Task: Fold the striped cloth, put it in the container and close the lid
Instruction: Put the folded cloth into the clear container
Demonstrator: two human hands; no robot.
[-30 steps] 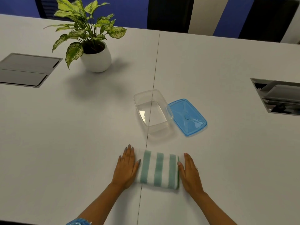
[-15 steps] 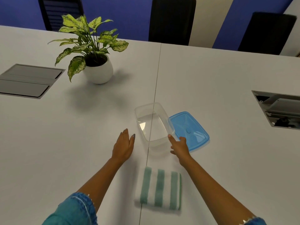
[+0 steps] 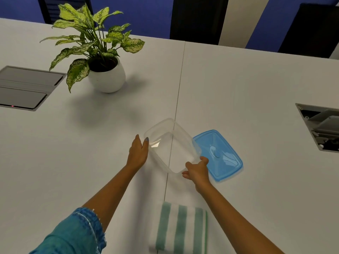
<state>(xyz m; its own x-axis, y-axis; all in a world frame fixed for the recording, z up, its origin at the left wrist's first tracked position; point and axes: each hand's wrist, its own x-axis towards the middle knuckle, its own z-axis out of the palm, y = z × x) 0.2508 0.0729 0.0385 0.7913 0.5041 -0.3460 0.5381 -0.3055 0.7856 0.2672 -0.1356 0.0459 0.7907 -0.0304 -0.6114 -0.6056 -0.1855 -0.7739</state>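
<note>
At frame centre, the clear plastic container (image 3: 172, 145), with nothing in it, is being gripped at its near right corner by the right hand (image 3: 197, 171), while the left hand (image 3: 137, 153) is being pressed flat-fingered against its left wall. The blue lid (image 3: 218, 154) is lying just right of it. The folded striped cloth (image 3: 180, 229) is lying at the bottom centre on the white table (image 3: 247, 88)

Clear, glossy plastic on the container (image 3: 172, 147), catching glints; the lid (image 3: 218, 154) is smooth translucent blue plastic. Soft, matt towelling on the striped cloth (image 3: 180, 230). The counter (image 3: 247, 85) looks smooth, matt white; the pot (image 3: 108, 77) satin white.
</note>
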